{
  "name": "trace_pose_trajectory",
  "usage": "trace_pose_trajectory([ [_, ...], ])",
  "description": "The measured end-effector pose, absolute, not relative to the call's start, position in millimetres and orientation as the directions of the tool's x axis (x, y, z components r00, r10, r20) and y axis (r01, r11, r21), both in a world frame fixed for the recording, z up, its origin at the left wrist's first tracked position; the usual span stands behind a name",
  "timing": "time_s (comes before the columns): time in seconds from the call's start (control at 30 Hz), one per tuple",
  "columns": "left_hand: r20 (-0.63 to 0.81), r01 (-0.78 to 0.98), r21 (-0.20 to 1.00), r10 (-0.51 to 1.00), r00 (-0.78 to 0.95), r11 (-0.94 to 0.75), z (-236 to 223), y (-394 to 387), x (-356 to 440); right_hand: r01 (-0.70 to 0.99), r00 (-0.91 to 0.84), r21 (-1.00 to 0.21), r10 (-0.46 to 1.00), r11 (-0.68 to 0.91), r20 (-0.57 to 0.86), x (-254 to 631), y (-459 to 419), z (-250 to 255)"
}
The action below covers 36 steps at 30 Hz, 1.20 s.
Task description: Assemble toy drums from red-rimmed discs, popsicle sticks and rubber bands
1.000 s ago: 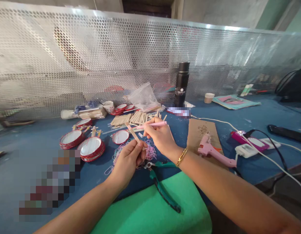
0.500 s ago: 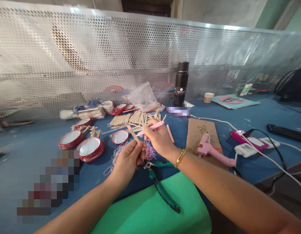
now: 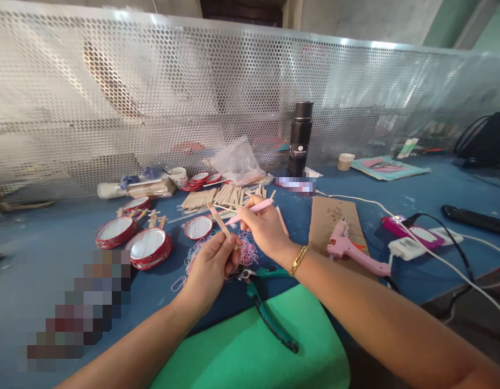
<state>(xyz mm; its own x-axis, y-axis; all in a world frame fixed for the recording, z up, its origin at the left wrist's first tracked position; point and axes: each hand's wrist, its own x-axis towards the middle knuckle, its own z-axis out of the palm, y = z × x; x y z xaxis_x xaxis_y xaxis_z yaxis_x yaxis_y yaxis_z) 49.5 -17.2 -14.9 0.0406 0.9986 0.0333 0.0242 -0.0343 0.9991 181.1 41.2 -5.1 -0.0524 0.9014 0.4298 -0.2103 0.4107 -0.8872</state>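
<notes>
Between the thumb and fingers of my left hand [image 3: 213, 259] is a flat wooden craft stick [image 3: 218, 219], tilted up to the left. My right hand [image 3: 264, 227] grips a pink pen [image 3: 258, 207] like a writing tool, its tip at the stick's side; whether it touches I cannot tell. Beneath both hands lies a heap of pink and purple loops [image 3: 247, 249], partly hidden. Green-handled pliers [image 3: 270, 319] lie just in front, partly on a green sheet [image 3: 250, 351]. Behind the hands are loose craft sticks [image 3: 199, 199] and a round red-rimmed mirror [image 3: 198, 227].
Several red-rimmed mirrors with stick handles [image 3: 148, 246] stand in stacks at left. A pink glue gun [image 3: 347, 248] rests on cardboard [image 3: 320, 227] at right, near a power strip [image 3: 407, 248] and cables. A black bottle [image 3: 300, 140] stands behind, before a perforated metal panel [image 3: 250, 81].
The pink pen has tilted slightly flatter and its tip has shifted a little along the craft stick. The left hand keeps its hold, and the view has drifted slightly.
</notes>
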Motion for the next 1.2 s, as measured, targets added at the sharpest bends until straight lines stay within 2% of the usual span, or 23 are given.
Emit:
trace_pose_trajectory([
  [0.1, 0.036, 0.034, 0.999, 0.999, 0.033, -0.038, -14.0, -18.1, 49.3, -0.221, -0.016, -0.885, 0.906, 0.409, 0.423, 181.7, 42.6, -5.3],
  [0.27, 0.039, 0.024, 0.999, 0.998, 0.048, -0.04, -14.4, -17.5, 49.0, -0.219, -0.069, -0.892, 0.906, 0.395, 0.418, 180.6, 41.3, -5.1],
  [0.43, 0.024, 0.02, 0.999, 0.999, 0.04, -0.025, -14.6, -18.1, 50.1, -0.213, -0.022, -0.888, 0.907, 0.407, 0.421, 181.5, 42.5, -4.8],
  [0.6, 0.016, 0.024, 1.0, 0.999, 0.039, -0.017, -13.3, -19.1, 50.9, -0.229, -0.073, -0.89, 0.905, 0.393, 0.419, 180.5, 41.2, -5.1],
  [0.77, 0.009, 0.02, 1.0, 1.0, 0.03, -0.01, -12.2, -19.2, 51.2, -0.231, -0.019, -0.89, 0.913, 0.393, 0.408, 181.4, 43.1, -4.1],
  [0.93, 0.017, 0.022, 1.0, 0.999, 0.046, -0.018, -12.4, -19.4, 51.2, -0.236, -0.065, -0.892, 0.909, 0.387, 0.411, 181.3, 41.8, -3.6],
  [1.2, 0.022, 0.028, 0.999, 0.999, 0.038, -0.023, -13.1, -19.9, 50.3, -0.245, -0.039, -0.887, 0.91, 0.391, 0.412, 182.0, 41.6, -2.3],
])
